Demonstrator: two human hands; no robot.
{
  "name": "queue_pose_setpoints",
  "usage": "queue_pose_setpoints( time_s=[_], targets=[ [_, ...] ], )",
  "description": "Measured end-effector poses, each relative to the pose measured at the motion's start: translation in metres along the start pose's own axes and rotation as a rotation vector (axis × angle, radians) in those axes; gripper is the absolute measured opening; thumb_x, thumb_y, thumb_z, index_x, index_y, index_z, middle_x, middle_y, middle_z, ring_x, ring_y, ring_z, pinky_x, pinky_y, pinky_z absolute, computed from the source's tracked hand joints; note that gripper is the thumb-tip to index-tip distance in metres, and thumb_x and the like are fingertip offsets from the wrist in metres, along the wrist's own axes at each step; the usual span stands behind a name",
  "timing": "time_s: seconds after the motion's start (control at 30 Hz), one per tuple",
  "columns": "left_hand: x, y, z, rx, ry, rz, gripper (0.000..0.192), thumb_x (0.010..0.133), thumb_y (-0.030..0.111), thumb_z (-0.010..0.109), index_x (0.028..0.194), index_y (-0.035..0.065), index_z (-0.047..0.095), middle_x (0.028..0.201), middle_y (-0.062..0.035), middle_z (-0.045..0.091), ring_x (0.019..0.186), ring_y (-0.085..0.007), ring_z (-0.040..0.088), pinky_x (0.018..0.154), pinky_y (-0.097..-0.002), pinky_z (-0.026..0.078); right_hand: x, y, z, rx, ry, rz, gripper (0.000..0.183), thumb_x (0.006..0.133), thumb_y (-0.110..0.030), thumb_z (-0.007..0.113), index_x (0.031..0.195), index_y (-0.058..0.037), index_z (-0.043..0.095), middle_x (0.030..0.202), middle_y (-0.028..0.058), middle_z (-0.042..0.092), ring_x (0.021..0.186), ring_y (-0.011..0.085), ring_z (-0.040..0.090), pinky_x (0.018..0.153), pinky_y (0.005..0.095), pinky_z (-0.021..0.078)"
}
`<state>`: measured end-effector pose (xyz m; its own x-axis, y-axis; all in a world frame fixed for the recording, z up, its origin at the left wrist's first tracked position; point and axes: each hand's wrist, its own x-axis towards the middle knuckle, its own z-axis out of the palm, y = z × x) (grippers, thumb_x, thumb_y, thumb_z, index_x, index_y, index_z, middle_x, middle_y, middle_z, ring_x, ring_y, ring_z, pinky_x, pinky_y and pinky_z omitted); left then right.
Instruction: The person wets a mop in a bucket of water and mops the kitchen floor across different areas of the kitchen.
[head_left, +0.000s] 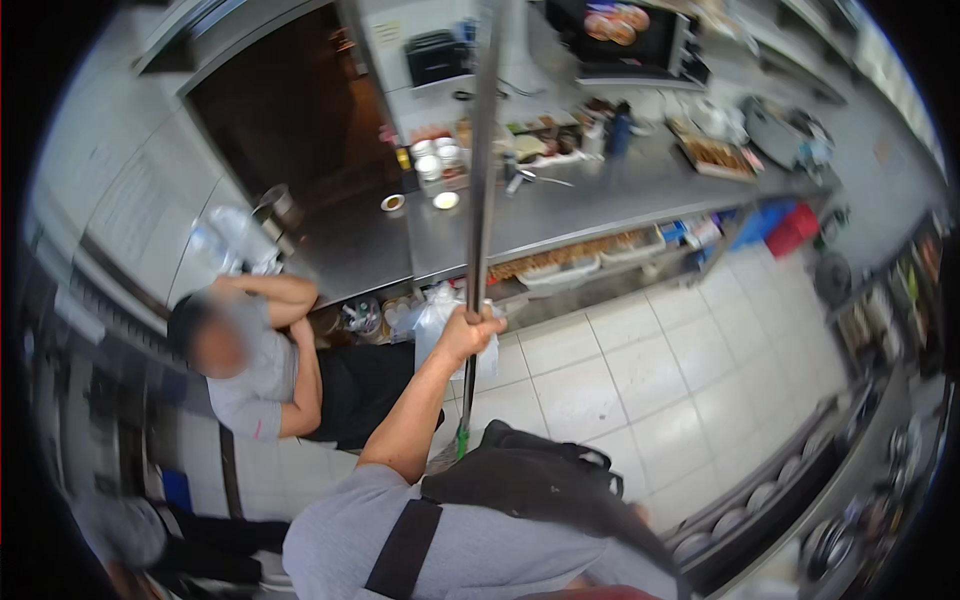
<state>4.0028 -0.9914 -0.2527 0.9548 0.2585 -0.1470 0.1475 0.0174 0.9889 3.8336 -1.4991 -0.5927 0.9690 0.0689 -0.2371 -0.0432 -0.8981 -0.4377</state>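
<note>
My left hand (472, 332) is closed around a long metal pole (480, 187) that stands nearly upright in front of me. Near the pole's lower end shows a green fitting (462, 441); what it joins is mostly hidden behind my dark apron (525, 480). Just beyond the hand hangs a white plastic bag (435, 319), below the edge of the steel counter (585, 202). A small patch of skin (641, 514) at the apron's right side may be my right hand, largely hidden.
A person with folded arms (255, 367) stands close on the left; another person (127, 532) is at the lower left. White jars (429, 166), small dishes and a tray of food (716, 154) stand on the counter. A steel unit with round containers (727, 523) runs along the right.
</note>
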Motion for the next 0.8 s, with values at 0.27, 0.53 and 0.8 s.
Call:
queue_pose_setpoints(
  time_s=[0.27,0.53,0.8],
  targets=[
    [0.076,0.092,0.144,-0.172,0.062,0.203,0.035,0.079,0.008,0.066,0.057,0.0131,0.039,0.048,0.0051,0.035,0.036,-0.0047,0.029,0.034,-0.0219,0.02,0.08,-0.04,-0.119,0.343,0.239,0.382,0.02,0.077,-0.017,0.055,0.085,-0.0008,0.065,0.08,0.0233,0.062,0.08,0.039,0.06,0.072,0.0454,0.0486],
    [0.141,0.192,0.407,-0.247,-0.348,0.485,0.039,0.087,0.016,0.06,0.058,0.0128,0.034,0.046,0.0023,0.028,0.035,-0.0078,0.026,0.036,-0.023,0.023,-0.045,0.079,0.009,0.274,-0.026,0.997,0.017,0.074,-0.011,0.056,0.085,-0.0009,0.066,0.092,0.0221,0.064,0.089,0.0373,0.061,0.081,0.0435,0.0496],
    [0.212,0.258,0.594,-0.428,-0.327,0.761,0.038,0.088,0.02,0.059,0.056,0.0108,0.041,0.046,-0.0002,0.034,0.035,-0.0093,0.027,0.038,-0.0235,0.023,-0.023,0.16,-0.125,0.399,0.079,1.341,0.019,0.075,-0.013,0.055,0.087,-0.0029,0.068,0.096,0.019,0.064,0.091,0.0358,0.061,0.085,0.0421,0.0479]
  ],
)
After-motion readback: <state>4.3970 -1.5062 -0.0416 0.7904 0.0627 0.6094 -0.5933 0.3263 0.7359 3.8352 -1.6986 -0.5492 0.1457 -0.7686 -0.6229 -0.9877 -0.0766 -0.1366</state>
